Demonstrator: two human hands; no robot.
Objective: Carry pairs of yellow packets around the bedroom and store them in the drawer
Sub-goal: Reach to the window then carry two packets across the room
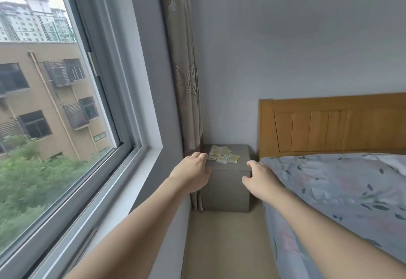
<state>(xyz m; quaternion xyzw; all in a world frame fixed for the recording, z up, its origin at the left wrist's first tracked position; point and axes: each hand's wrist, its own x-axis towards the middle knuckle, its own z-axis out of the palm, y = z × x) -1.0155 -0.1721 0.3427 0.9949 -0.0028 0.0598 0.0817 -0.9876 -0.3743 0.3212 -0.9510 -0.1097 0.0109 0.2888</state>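
**Yellow packets lie heaped on the bedside cabinet**

Yellow packets [222, 154] are the farthest thing here. Nearest, two bare forearms stretch forward between the window [66, 102] wall and the bed [342, 195]. The left hand [192, 174] and right hand [259, 178] hang with fingers loosely curled, holding nothing. Beyond them stands the grey bedside cabinet [226, 188], its front closed, the packets piled on its top beside the curtain [186, 76]. A wooden headboard [329, 124] stands to the right.
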